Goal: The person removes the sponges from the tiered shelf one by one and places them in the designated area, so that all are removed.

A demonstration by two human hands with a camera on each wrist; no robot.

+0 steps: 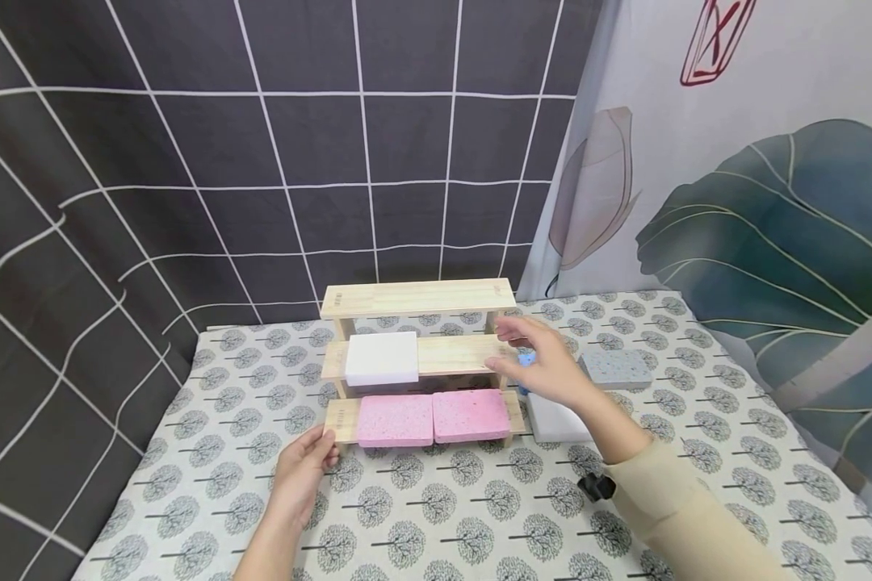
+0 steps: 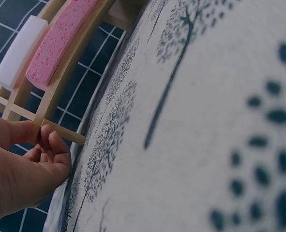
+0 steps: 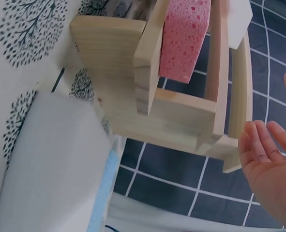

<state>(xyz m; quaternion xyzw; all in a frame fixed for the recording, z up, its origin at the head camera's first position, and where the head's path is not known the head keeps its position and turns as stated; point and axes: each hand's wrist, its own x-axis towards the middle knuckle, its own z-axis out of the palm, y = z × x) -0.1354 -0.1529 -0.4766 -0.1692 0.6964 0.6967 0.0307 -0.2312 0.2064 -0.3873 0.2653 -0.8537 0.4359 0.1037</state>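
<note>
A three-tier wooden rack (image 1: 417, 297) stands on the patterned cloth. Two pink speckled sponges (image 1: 396, 420) lie side by side on its lowest tier, and a white rectangular block (image 1: 382, 357) sits on the left half of the middle tier. My left hand (image 1: 298, 468) pinches the left end of the lowest tier between thumb and fingers; the left wrist view shows this grip (image 2: 29, 164). At the right end of the middle tier is my right hand (image 1: 545, 363), fingers extended and nothing held. In the right wrist view its fingertips are close to the wood; contact is unclear.
To the right of the rack lie a white slab (image 1: 555, 420) and a grey-blue speckled block (image 1: 616, 367). A small blue thing (image 1: 526, 361) is partly hidden behind my right hand. Dark gridded fabric (image 1: 305, 145) hangs behind, with a leaf-patterned curtain (image 1: 770, 226) at the right.
</note>
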